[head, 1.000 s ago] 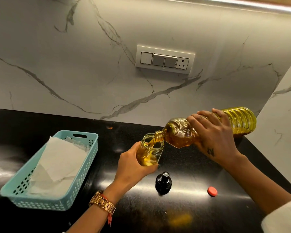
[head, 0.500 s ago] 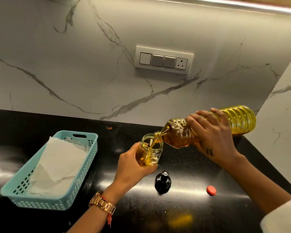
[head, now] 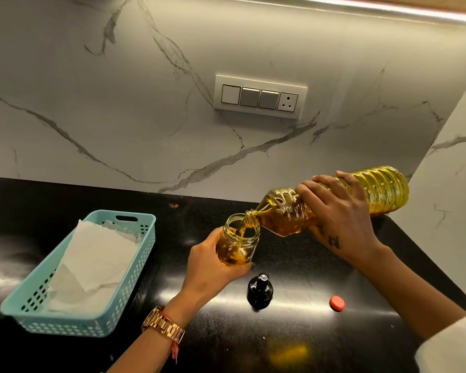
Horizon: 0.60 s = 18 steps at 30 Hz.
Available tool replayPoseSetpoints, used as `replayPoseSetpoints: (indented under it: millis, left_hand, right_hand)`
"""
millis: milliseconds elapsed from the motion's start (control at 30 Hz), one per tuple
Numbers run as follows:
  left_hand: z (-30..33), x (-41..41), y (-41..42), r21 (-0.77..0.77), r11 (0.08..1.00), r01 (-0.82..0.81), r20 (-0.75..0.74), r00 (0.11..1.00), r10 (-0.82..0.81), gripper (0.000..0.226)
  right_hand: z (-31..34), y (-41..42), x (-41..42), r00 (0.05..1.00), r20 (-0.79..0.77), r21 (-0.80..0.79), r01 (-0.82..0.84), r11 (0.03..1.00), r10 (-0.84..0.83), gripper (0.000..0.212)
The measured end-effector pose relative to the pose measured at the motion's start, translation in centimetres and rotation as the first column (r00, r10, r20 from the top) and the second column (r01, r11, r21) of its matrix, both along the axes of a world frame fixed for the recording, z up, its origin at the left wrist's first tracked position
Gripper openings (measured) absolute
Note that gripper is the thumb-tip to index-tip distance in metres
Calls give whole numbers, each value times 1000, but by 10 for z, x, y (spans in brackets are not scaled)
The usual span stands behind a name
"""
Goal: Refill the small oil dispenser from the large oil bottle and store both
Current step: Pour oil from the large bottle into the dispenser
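Head view, looking down at a glossy black countertop (head: pixel 293 335) set against a white marble backsplash (head: pixel 119 103). Nearest the camera, the left wrist wears a gold watch (head: pixel 163 325) with a red thread beside it. Just past it on the counter stand a black dispenser top (head: pixel 260 291) and, to its right and apart from it, a small red bottle cap (head: pixel 337 303). At the left sits a pale blue perforated basket (head: pixel 65 323) lined with white paper (head: pixel 92 262).

Farther in, the left hand (head: pixel 213 267) is curled around the lower body of the small oil dispenser (head: pixel 237 243) — an open-mouthed clear glass jar, upright and already about two thirds full of golden oil. Whether its base touches the counter cannot be told. The right hand (head: pixel 339 219) is wrapped over the middle of the large oil bottle (head: pixel 334 200), a ribbed clear plastic bottle tipped nearly level, its base raised toward the right corner. The bottle's neck rests right at the jar's rim, and a stream of oil runs from it into the jar.

Farthest back, on the marble wall, is a white switch panel (head: pixel 260 96) — three rocker switches and one socket.
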<state>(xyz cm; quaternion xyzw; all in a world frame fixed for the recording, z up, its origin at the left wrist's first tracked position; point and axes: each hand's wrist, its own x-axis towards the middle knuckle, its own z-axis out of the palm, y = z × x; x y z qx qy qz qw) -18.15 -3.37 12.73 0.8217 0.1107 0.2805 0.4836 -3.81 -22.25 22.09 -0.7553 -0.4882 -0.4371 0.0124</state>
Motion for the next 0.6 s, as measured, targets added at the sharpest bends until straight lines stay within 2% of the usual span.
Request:
replayPoseSetpoints:
  millis: [600]
  left_hand:
    - [0, 1, 3, 2, 1000, -10, 3, 1000, 10, 58]
  right_hand:
    - [-1, 4, 1, 1000, 2, -1, 2, 1000, -2, 70]
